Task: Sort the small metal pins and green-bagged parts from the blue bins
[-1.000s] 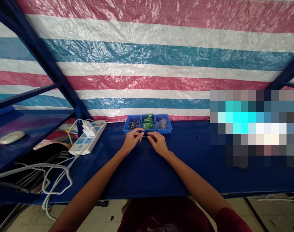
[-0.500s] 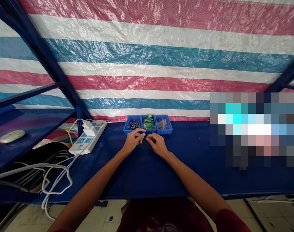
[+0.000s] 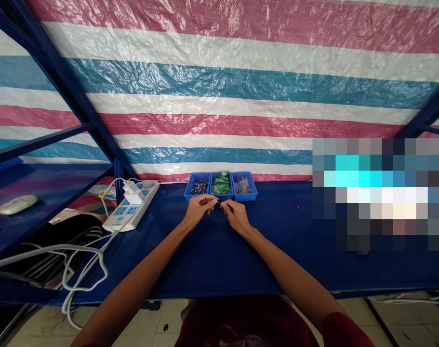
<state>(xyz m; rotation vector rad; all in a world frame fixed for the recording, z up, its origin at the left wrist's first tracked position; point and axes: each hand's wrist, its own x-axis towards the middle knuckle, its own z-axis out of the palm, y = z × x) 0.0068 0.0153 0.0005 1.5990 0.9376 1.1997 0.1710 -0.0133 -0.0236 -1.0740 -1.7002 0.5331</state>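
In front of the bins, my left hand (image 3: 199, 209) is closed, its thumb and index finger pinching one end of a small thin light piece (image 3: 218, 201). My right hand (image 3: 236, 215) is closed too, its fingertips at the other end of that piece, which is too small to name. A short dark stick-like part (image 3: 221, 209) shows just below the right fingertips; whether it is held or lies on the table I cannot tell. Behind the hands stand a blue bin of small dark rods (image 3: 199, 187), a bin of green packets (image 3: 221, 184) and a bin of clear bags (image 3: 243, 186).
A white power strip (image 3: 130, 207) with plugs and looping white cables (image 3: 85, 270) lies on the left of the blue table (image 3: 219, 260). One small dark rod (image 3: 296, 205) lies to the right. A white computer mouse (image 3: 18, 204) rests on the neighbouring surface. The far right is pixelated.
Both hands have shifted slightly and the thin piece between them now tilts. My left index finger has come down to the thumb. The dark part below the right fingertips now shows.
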